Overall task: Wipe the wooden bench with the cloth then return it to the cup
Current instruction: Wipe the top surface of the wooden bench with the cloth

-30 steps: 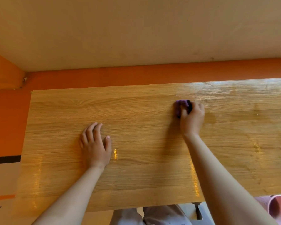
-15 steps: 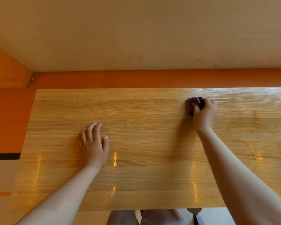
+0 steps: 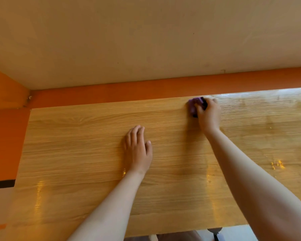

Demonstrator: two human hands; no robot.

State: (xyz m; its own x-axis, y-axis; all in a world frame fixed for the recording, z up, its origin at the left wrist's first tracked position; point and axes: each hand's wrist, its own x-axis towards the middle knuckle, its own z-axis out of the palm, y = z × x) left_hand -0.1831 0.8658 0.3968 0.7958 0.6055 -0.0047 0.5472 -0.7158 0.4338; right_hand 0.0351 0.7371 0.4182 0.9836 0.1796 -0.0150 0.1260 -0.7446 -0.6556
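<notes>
At the near edge of the wooden bench [image 3: 76,153] nothing had changed. A little farther in, about the middle of the bench, the left hand [image 3: 139,152] lay palm down in the same place as one second before, with its fingers straight and close together and the thumb a little apart. It held nothing and seemed only to support the person. The change was at the far side. The right hand [image 3: 208,115] had travelled from the middle of the bench up to the far edge, and somewhat toward the right end. Its fingers were curled round the purple cloth [image 3: 194,106] and pressed it on the wood just beside that edge, with the cloth showing at the left of the knuckles. To the right of it the surface shone, as if wet. Behind the far edge stood the wall [image 3: 146,91] with its orange band. This suggested that the wiping was in the middle of its course: one stroke had reached the far edge, while the left part of the bench looked dull and probably was not yet wiped. The cup, seen one second before beyond the near right corner, was now out of view, so the return of the cloth was not yet started.
</notes>
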